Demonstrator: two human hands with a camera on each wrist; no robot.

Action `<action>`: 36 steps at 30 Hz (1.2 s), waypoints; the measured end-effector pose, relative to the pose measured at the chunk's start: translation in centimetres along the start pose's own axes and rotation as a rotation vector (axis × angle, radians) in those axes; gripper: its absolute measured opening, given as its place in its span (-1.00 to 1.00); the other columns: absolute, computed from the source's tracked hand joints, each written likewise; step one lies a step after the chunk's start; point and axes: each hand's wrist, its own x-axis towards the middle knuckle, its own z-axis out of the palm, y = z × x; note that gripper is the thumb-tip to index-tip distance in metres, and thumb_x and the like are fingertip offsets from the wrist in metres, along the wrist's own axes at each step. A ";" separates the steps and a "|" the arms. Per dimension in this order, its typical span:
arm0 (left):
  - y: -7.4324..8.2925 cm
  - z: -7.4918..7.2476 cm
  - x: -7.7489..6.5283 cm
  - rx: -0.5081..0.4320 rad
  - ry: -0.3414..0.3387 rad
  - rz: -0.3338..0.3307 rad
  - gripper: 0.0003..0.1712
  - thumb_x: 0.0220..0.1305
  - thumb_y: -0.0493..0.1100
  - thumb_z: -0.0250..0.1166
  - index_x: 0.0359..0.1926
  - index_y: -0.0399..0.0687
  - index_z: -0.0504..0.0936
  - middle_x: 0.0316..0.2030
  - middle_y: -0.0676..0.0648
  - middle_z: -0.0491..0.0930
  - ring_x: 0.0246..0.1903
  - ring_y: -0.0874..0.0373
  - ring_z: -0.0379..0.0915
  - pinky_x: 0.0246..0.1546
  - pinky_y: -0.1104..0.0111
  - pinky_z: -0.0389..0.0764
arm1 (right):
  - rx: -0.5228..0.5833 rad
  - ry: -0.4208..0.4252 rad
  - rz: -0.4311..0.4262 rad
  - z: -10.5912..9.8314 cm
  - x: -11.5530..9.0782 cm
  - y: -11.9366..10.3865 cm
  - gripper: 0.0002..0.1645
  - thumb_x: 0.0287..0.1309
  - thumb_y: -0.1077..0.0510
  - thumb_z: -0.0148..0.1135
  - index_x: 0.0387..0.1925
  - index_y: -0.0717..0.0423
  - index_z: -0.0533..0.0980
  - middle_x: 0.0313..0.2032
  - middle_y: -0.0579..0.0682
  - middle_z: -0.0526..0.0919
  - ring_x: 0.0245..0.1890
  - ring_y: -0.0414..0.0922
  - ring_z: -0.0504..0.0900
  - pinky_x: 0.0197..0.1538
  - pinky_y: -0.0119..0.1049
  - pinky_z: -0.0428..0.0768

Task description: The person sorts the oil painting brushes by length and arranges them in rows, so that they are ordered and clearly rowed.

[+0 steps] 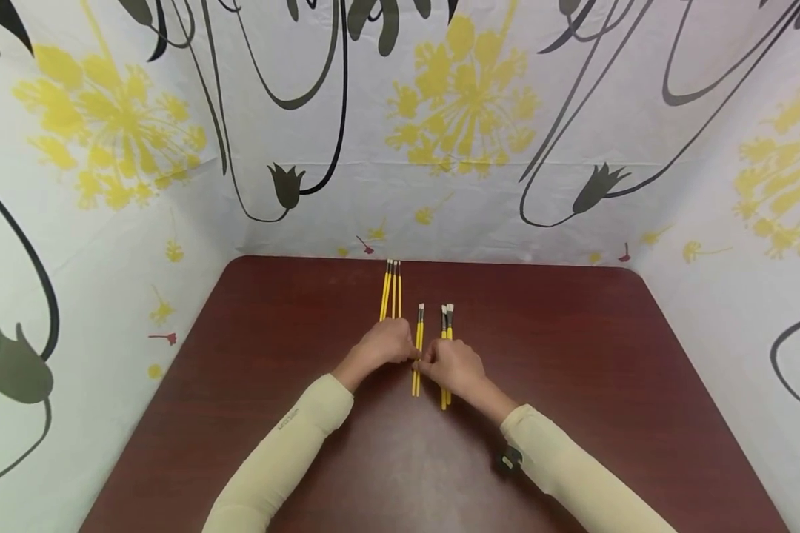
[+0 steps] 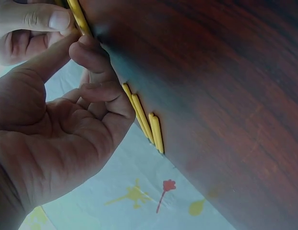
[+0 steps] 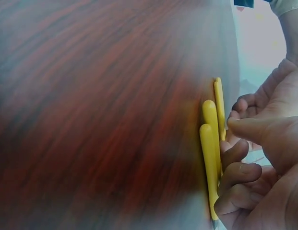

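Centrally in the head view, the middle brush pair (image 1: 418, 334) was pinched between the fingertips of the left hand (image 1: 392, 340) and right hand (image 1: 456, 364). On the surface (image 1: 573, 355), four brushes (image 1: 387, 290) were seen just above the left hand; the right-hand pair (image 1: 450, 320) was partly covered.

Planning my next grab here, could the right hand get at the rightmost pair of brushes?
Probably yes: the right hand hovers over the rightmost pair with nothing visible between, though its thumb and finger are busy at the middle pair.
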 end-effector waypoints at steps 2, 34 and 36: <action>-0.7 0.9 0.9 0.010 0.005 0.003 -0.47 0.22 0.04 0.48 -0.80 0.08 0.49 -0.80 0.10 0.41 -0.70 0.16 0.38 -0.59 0.30 0.41 | 0.005 -0.009 -0.005 0.0 -0.1 -0.1 -0.61 0.26 -0.16 0.48 -0.61 -0.16 0.61 -0.65 -0.22 0.59 -0.69 -0.21 0.48 -0.62 -0.28 0.37; 2.1 -1.2 -2.4 -0.044 -0.013 -0.047 -0.71 0.15 -0.23 0.24 -0.68 -0.02 0.47 -0.72 0.01 0.38 -0.71 0.11 0.27 -0.66 0.26 0.32 | -0.114 -0.009 0.087 0.0 -0.3 -1.4 -0.60 0.05 0.06 0.40 -0.76 -0.07 0.42 -0.71 -0.08 0.49 -0.67 -0.06 0.48 -0.60 -0.12 0.40; 2.4 -1.3 -2.9 -0.037 0.012 -0.037 -0.65 0.22 -0.21 0.26 -0.69 0.01 0.42 -0.72 0.02 0.34 -0.70 0.12 0.24 -0.64 0.28 0.32 | -0.114 -0.013 0.080 0.0 -0.2 -1.4 -0.63 0.04 0.07 0.40 -0.75 -0.06 0.45 -0.69 -0.07 0.53 -0.66 -0.04 0.51 -0.59 -0.11 0.42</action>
